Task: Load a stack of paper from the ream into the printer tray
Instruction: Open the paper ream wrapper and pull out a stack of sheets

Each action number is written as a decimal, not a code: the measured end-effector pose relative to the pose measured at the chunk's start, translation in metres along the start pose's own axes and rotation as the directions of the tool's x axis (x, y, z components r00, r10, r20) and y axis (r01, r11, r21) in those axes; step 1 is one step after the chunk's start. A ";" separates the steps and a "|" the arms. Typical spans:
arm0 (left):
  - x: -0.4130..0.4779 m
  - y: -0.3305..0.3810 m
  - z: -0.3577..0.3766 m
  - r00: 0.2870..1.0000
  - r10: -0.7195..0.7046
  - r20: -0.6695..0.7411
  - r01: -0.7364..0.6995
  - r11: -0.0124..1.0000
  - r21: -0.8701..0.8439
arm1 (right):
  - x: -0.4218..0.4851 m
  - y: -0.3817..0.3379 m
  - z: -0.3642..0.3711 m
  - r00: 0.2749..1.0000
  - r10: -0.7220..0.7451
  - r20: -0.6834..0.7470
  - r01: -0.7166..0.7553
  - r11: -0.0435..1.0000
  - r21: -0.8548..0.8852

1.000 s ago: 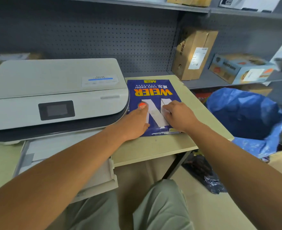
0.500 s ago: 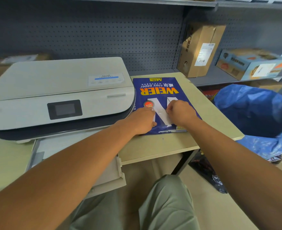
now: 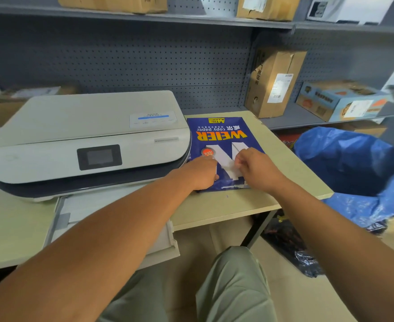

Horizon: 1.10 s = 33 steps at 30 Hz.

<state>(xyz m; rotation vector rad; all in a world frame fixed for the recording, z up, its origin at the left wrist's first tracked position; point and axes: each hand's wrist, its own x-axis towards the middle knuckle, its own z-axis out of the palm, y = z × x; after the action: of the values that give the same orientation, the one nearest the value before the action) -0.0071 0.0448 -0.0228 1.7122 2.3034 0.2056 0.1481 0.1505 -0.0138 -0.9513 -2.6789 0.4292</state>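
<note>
Pinching ream wrapper, right hand.

2 bare forearms reach into view from the bottom corners, neither with a sleeve, watch, bracelet or glove anywhere along its visible length. The left hand and the right hand are bare too, with no rings to be seen on the fingers, though the knuckles are slightly blurred. Below the arms, the person's legs show in plain, muted grey-green trousers of a smooth woven fabric, with soft folds over the knees and no visible pockets, seams or markings. The shadowed gap between the 2 legs looks darker. No shoes, belt or upper garment come into view.
</note>
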 end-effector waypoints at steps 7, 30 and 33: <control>0.002 -0.001 0.003 1.000 0.012 -0.008 -0.011 0.999 0.038 | -0.038 0.012 -0.011 0.987 -0.153 -0.039 0.156 0.983 0.099; -0.029 0.031 0.023 0.951 0.151 -0.270 -0.095 0.973 0.209 | -0.133 0.049 0.024 0.866 -0.496 -0.063 0.498 0.866 0.044; -0.031 0.032 0.030 0.938 0.193 -0.289 -0.120 0.960 0.252 | -0.138 0.050 0.025 0.885 -0.460 -0.067 0.465 0.881 0.090</control>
<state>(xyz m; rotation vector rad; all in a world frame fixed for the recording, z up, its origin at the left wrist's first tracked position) 0.0390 0.0235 -0.0391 2.1194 2.4920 0.2651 0.2716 0.0938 -0.0759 -0.2630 -2.6897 0.4258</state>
